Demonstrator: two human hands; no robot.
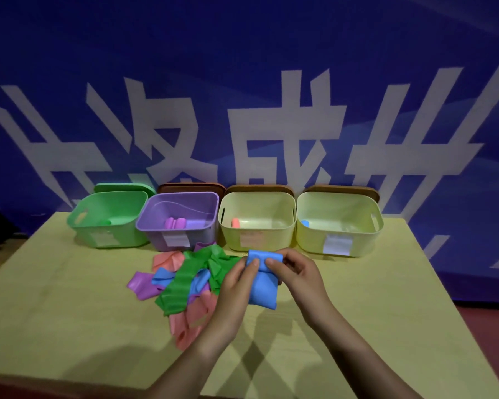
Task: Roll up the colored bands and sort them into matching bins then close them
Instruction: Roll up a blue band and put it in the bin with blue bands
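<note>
Both hands are set on a blue band just right of the frame's centre: the left hand pinches its rolled upper end from the left, and the right hand pinches the same roll from the right, thumbs on top. Beneath the roll, a flat tail of the band is seen hanging down toward the table.

Rolling is judged to be the step in hand, with part of the band not yet wound. Left of the hands, a heap of loose bands in green, blue, purple and pink is left unsorted.

Along the upper middle, four open bins are lined up: a green bin, a purple bin, a cream bin holding a pink roll, and a second cream bin holding a blue roll. Lids are propped behind them.

Next, the tail is to be wound in tightly and kept pinched so it is not sprung open, then carried to the rightmost bin.
</note>
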